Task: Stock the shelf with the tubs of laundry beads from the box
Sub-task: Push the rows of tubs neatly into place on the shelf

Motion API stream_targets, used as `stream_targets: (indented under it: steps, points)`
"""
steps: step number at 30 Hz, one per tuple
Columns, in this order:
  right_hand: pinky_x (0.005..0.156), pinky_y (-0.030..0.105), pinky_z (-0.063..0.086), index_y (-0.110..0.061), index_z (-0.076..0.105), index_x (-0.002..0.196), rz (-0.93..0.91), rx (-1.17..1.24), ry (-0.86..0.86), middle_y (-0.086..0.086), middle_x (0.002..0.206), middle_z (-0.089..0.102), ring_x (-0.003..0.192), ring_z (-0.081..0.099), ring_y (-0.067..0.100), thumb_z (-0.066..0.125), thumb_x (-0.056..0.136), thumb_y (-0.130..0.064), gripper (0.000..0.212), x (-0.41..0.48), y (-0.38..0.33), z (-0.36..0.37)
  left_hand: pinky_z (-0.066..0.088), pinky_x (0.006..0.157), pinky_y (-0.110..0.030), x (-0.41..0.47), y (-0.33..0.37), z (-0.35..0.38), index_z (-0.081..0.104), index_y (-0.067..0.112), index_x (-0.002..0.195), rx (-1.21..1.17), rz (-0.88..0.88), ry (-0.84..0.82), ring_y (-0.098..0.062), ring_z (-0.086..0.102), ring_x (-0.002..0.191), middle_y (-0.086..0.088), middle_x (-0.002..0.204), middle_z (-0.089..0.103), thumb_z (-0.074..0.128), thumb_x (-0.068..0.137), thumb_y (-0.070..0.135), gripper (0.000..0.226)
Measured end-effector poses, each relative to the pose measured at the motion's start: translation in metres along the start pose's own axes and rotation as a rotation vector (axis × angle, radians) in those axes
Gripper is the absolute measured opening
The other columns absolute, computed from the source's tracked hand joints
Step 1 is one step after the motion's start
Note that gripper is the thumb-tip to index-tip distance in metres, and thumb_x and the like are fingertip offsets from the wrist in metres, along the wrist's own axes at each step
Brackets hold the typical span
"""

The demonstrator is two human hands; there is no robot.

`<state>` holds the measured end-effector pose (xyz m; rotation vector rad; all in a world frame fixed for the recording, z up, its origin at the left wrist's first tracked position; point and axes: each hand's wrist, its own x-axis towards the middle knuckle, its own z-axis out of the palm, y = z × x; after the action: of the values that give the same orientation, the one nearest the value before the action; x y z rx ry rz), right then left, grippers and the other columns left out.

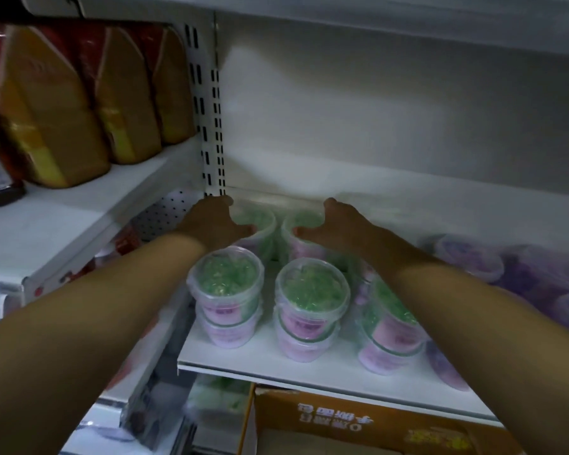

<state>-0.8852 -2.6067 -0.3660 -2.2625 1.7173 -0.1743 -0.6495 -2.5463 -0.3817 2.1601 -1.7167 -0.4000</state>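
Left hand (214, 221) curled round back-left tub (260, 221), right hand (335, 228) curled round back-right tub (304, 251), both tubs half hidden, box (358, 421) at 6 o'clock cut off

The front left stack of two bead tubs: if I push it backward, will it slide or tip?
Two tubs high, the front left stack probably topples if pushed near its top. Pushed low, it likely slides on the smooth white shelf.

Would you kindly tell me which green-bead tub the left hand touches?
The back-left tub, held by the left hand; the right hand holds the back-right tub.
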Motion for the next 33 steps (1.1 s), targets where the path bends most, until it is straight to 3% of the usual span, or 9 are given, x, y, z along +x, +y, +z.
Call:
stream_targets:
  steps: [6,8,10,14,18,21,26,29,33]
  points:
    - [0.1,0.04,0.048,-0.004,0.039,0.143,0.032,-0.084,0.015,0.014,0.137,0.056,0.123,0.057,0.033,0.074,0.06,-0.081,0.119,0.02,-0.019,0.018,0.05,0.102,-0.041,0.023,0.0,0.019,0.057,0.01,0.135,-0.093,0.069,-0.043,-0.028,0.06,0.121,-0.01,0.133,0.063,0.062,0.041,0.089,0.122]
    - [0.102,0.043,0.048,-0.004,0.036,0.144,0.036,-0.106,0.03,0.015,0.138,0.053,0.123,0.055,0.035,0.076,0.057,-0.081,0.123,0.025,-0.017,0.023,0.051,0.097,-0.036,0.019,0.006,0.019,0.059,0.006,0.131,-0.067,0.045,-0.071,-0.028,0.061,0.118,-0.012,0.128,0.065,0.075,0.057,0.078,0.105]
    - [0.102,0.046,0.048,-0.005,0.033,0.145,0.04,-0.099,0.039,0.016,0.138,0.05,0.125,0.052,0.037,0.077,0.057,-0.079,0.123,0.026,-0.013,0.024,0.052,0.082,-0.032,0.021,0.007,0.02,0.066,0.001,0.113,-0.072,0.025,-0.045,-0.024,0.064,0.1,-0.009,0.107,0.068,0.082,0.068,0.063,0.079]
    - [0.1,0.047,0.047,-0.002,0.026,0.146,0.037,-0.098,0.038,0.018,0.138,0.047,0.125,0.05,0.038,0.078,0.061,-0.076,0.124,0.024,-0.007,0.021,0.057,0.077,-0.038,0.026,0.0,0.023,0.069,-0.002,0.098,-0.084,0.013,0.017,-0.022,0.063,0.079,-0.01,0.09,0.07,0.084,0.068,0.062,0.072]
    - [0.101,0.046,0.047,0.0,0.025,0.145,0.036,-0.099,0.052,0.018,0.136,0.049,0.123,0.051,0.037,0.078,0.065,-0.072,0.121,0.022,-0.003,0.019,0.06,0.081,-0.045,0.026,-0.005,0.021,0.07,0.003,0.099,-0.077,0.022,0.021,-0.025,0.07,0.084,-0.012,0.093,0.073,0.082,0.059,0.072,0.08]
    - [0.101,0.047,0.047,0.001,0.022,0.147,0.047,-0.109,0.052,0.019,0.137,0.049,0.123,0.051,0.037,0.078,0.064,-0.072,0.124,0.02,0.002,0.017,0.061,0.08,-0.044,0.03,-0.011,0.025,0.071,0.01,0.098,-0.086,0.053,0.043,-0.021,0.071,0.082,-0.006,0.091,0.074,0.064,0.039,0.089,0.099]
    - [0.098,0.048,0.049,-0.001,0.026,0.144,0.069,-0.092,0.064,0.018,0.133,0.051,0.12,0.052,0.037,0.081,0.061,-0.071,0.122,0.02,0.007,0.018,0.053,0.082,-0.037,0.024,-0.002,0.021,0.06,-0.001,0.115,-0.059,0.017,0.038,-0.028,0.062,0.095,-0.013,0.109,0.066,0.082,0.069,0.064,0.082]
    - [0.097,0.049,0.05,-0.003,0.024,0.145,0.074,-0.084,0.079,0.017,0.134,0.051,0.12,0.053,0.037,0.079,0.06,-0.074,0.124,0.019,0.006,0.02,0.045,0.082,-0.034,0.029,-0.007,0.029,0.052,0.0,0.127,-0.045,0.014,0.061,-0.032,0.059,0.112,-0.015,0.123,0.061,0.079,0.071,0.066,0.091]
    - [0.1,0.05,0.048,-0.004,0.023,0.146,0.088,-0.073,0.106,0.017,0.138,0.05,0.124,0.052,0.038,0.073,0.057,-0.084,0.13,0.016,0.004,0.024,0.044,0.085,-0.033,0.029,-0.011,0.032,0.05,0.0,0.132,-0.068,0.014,0.083,-0.032,0.057,0.119,-0.015,0.13,0.06,0.079,0.07,0.067,0.096]
